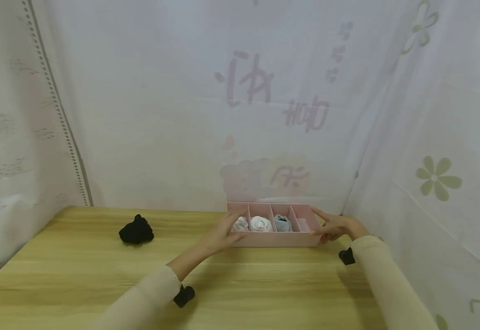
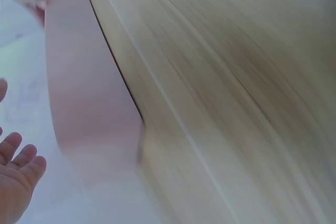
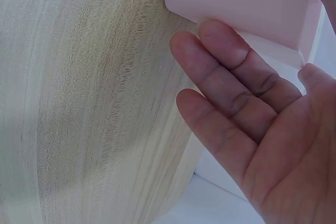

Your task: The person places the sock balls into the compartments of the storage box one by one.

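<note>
Holding the pink box (image 1: 274,239) by its ends, left hand (image 1: 222,233) and right hand (image 1: 333,226) have a spread grip, fingers straight.

Soft even light, faint shadows; left wrist view motion-blurred; head view edges bowed.

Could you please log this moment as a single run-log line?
left hand: on left end of pink organizer box | right hand: on its right end | box: three rolled socks, right compartment empty | black sock: apart on table
</note>
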Demonstrator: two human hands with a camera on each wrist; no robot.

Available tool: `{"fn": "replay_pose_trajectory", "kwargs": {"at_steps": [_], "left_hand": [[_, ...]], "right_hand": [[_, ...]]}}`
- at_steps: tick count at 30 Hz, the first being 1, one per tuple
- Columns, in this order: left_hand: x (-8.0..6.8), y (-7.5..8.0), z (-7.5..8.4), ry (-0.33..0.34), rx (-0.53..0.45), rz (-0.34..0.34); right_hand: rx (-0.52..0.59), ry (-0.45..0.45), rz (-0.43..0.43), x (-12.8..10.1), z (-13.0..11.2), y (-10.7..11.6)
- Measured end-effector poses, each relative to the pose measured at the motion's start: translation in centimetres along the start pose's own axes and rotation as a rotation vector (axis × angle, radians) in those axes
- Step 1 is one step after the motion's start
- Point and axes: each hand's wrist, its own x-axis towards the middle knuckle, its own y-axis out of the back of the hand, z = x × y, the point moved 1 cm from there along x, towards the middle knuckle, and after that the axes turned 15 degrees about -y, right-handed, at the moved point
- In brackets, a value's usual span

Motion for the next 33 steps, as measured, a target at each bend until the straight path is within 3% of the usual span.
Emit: {"fn": "replay_pose_trajectory", "kwargs": {"at_steps": [4,10,14,22,29,33], "left_hand": [[-2.5,2.7,-0.4,0.064,-0.014,0.008],[-5.2,6.0,-0.8,0.032,0.140,0.029],[-7.0,8.3,-0.7,0.125,0.202,-0.005],[-11.0,13.0,-2.0,0.241,0.470,-0.066],[-13.6,14.6,-3.0,0.419,0.467,-0.141],[-14.8,14.5,-3.4,0.458,0.492,-0.180]], "right_hand": [[0.015,-0.011,-0.009,-0.2,0.0,0.2],[0.012,0.016,-0.030,-0.2,0.3,0.4],[0.020,0.010,-0.025,-0.2,0.4,0.3],[0.002,0.022,-0.021,-0.1,0.4,0.5],[-0.011,0.038,-0.038,-0.5,0.2,0.3],[0.003,0.029,-0.023,-0.6,-0.1,0.0]]}}
